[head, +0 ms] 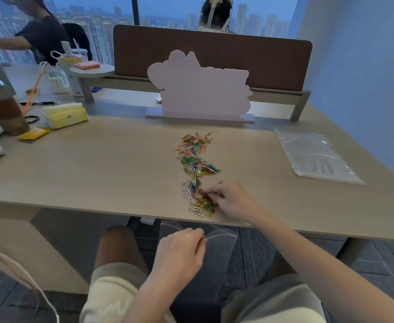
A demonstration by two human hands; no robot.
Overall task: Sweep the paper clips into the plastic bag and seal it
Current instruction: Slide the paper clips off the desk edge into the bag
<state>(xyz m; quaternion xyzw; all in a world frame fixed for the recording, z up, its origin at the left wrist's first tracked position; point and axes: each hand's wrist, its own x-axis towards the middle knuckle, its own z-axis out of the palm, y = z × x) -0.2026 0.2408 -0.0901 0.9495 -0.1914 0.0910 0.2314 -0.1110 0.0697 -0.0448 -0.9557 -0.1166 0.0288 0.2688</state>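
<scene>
Paper clips (197, 159): no legible writing.

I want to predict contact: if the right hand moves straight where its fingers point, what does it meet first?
Most likely the paper clips of the nearest clump; the right hand points left, fingers already at its edge.

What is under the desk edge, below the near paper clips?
The left hand holds a clear plastic bag open below the desk edge, beneath the paper clips at the right hand. The bag's contents cannot be made out.
</scene>
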